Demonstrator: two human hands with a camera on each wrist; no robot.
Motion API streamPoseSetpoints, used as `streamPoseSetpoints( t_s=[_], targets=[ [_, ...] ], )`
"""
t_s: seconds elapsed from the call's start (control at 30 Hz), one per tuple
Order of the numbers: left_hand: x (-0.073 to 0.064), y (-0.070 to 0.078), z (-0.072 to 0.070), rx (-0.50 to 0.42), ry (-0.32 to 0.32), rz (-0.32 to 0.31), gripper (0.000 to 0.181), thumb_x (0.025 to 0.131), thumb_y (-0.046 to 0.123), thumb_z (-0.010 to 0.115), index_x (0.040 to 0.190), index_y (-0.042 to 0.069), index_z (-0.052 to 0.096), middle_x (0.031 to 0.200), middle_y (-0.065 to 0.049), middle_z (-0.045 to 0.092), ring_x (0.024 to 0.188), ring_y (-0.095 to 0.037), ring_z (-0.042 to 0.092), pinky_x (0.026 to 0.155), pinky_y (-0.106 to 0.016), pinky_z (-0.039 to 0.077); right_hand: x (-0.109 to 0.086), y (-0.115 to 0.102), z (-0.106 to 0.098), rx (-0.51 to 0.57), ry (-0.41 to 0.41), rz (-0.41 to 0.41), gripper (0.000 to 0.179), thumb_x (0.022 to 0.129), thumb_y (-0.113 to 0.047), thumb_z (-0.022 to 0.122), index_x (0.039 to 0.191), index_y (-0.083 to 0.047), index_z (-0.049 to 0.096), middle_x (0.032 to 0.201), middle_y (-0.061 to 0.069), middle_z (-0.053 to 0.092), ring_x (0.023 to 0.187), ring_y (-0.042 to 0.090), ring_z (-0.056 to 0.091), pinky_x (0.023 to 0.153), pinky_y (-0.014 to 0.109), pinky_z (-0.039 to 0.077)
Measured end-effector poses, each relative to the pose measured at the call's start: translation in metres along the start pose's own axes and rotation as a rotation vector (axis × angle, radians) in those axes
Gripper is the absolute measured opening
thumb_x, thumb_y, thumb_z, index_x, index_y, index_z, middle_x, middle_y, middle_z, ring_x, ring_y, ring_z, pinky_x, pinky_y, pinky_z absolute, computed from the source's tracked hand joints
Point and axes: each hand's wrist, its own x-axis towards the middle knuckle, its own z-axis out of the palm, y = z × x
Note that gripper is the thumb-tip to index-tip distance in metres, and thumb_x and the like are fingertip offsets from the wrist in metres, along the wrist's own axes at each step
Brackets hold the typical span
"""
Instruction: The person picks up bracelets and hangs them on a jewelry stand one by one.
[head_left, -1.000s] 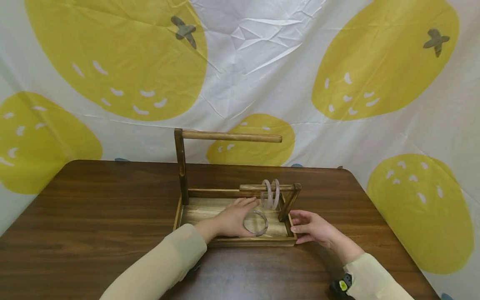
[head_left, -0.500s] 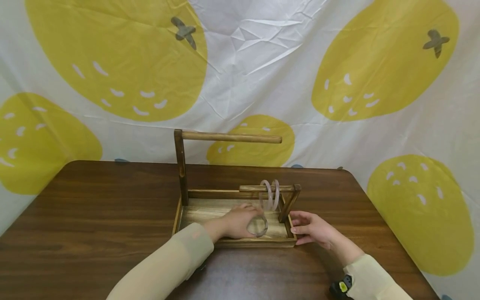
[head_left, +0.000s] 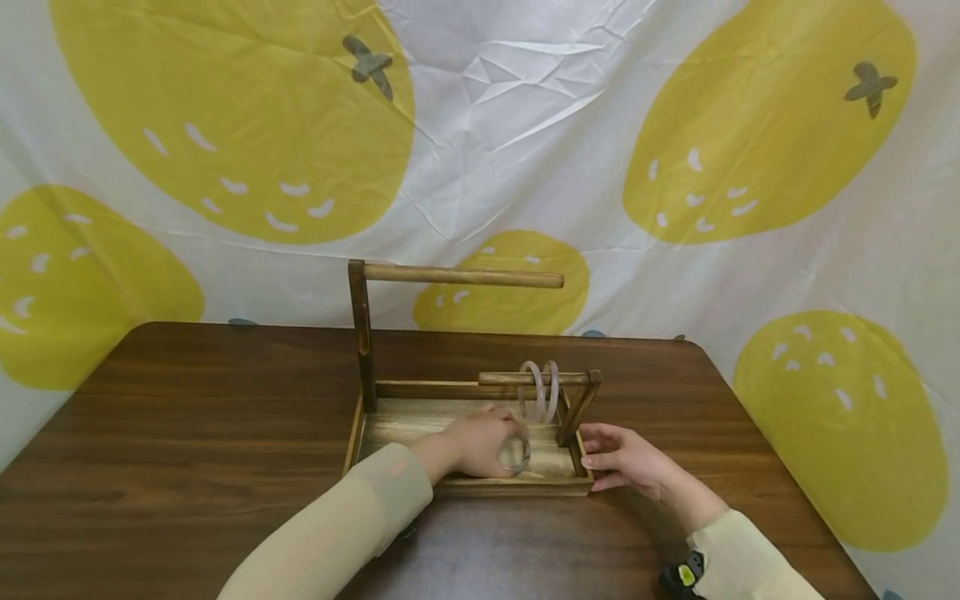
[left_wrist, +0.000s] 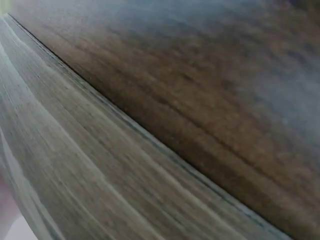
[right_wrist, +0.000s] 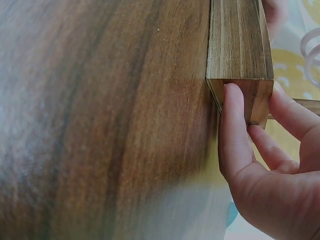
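Observation:
A wooden jewelry stand with a shallow tray (head_left: pixel 517 490) sits on the table. Its tall post (head_left: pixel 361 333) carries a long upper bar (head_left: pixel 465 276), and a short post (head_left: pixel 581 407) carries a lower one. Two pale pink bangles (head_left: pixel 538 392) hang on the lower bar. Inside the tray, my left hand (head_left: pixel 476 446) grips a greyish, see-through bangle (head_left: pixel 527 455) between thumb and fingers, just in front of the hanging pair. My right hand (head_left: pixel 630 458) rests its fingertips against the tray's right end wall (right_wrist: pixel 237 92), thumb at the rim.
The dark wood table (head_left: pixel 187 433) extends on both sides of the stand. Behind it hangs a white cloth (head_left: pixel 517 167) printed with yellow fruit. In the left wrist view, the tray's side wall (left_wrist: pixel 75 135) fills the lower left.
My left hand, with the greyish bangle, has shifted slightly right inside the tray, and the bangle has turned to look narrower. The right hand has stayed at the tray's end.

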Motion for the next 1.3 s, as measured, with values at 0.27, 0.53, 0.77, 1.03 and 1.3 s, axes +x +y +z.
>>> streamPoseSetpoints(
  t_s=[0.27, 0.53, 0.77, 1.03, 1.3],
  targets=[
    [-0.007, -0.009, -0.002, -0.04, 0.043, -0.091, 0.066, 0.073, 0.043, 0.07, 0.131, 0.017, 0.054, 0.127, -0.004, 0.054, 0.11, -0.021, 0.05, 0.093, -0.034, 0.046, 0.001, 0.002, 0.0, 0.001, 0.007, 0.001, 0.077, 0.087, -0.013, 0.065, 0.142, 0.013, 0.019, 0.133, 0.037, 0.035, 0.092, 0.014, 0.059, 0.074, 0.037, 0.057],
    [-0.016, -0.018, -0.007, -0.143, 0.073, -0.132, 0.066, 0.073, 0.04, 0.07, 0.133, 0.018, 0.052, 0.124, -0.006, 0.053, 0.102, -0.021, 0.048, 0.079, -0.033, 0.048, 0.001, 0.003, 0.0, -0.005, 0.016, 0.005, 0.077, 0.087, -0.014, 0.066, 0.142, 0.012, 0.019, 0.132, 0.037, 0.036, 0.093, 0.015, 0.058, 0.074, 0.038, 0.057],
    [-0.021, -0.027, -0.009, -0.218, 0.128, -0.154, 0.068, 0.071, 0.037, 0.072, 0.132, 0.016, 0.053, 0.121, -0.004, 0.054, 0.098, -0.018, 0.047, 0.078, -0.03, 0.046, 0.0, 0.002, 0.001, -0.002, 0.017, 0.005, 0.078, 0.087, -0.015, 0.066, 0.142, 0.013, 0.019, 0.131, 0.036, 0.037, 0.092, 0.015, 0.059, 0.074, 0.038, 0.057],
    [-0.027, -0.033, -0.013, -0.269, 0.147, -0.185, 0.067, 0.072, 0.036, 0.073, 0.132, 0.011, 0.053, 0.135, -0.011, 0.05, 0.129, -0.033, 0.042, 0.105, -0.045, 0.039, 0.0, 0.001, 0.001, 0.0, 0.014, 0.001, 0.077, 0.087, -0.014, 0.066, 0.142, 0.013, 0.018, 0.13, 0.035, 0.038, 0.091, 0.014, 0.058, 0.074, 0.037, 0.057],
    [-0.034, -0.039, -0.016, -0.29, 0.199, -0.182, 0.065, 0.073, 0.035, 0.074, 0.129, 0.009, 0.053, 0.127, -0.014, 0.053, 0.12, -0.035, 0.049, 0.107, -0.047, 0.036, -0.001, 0.0, 0.002, 0.0, 0.01, -0.001, 0.075, 0.088, -0.011, 0.064, 0.142, 0.013, 0.018, 0.131, 0.036, 0.036, 0.091, 0.014, 0.059, 0.074, 0.037, 0.057]
  ],
)
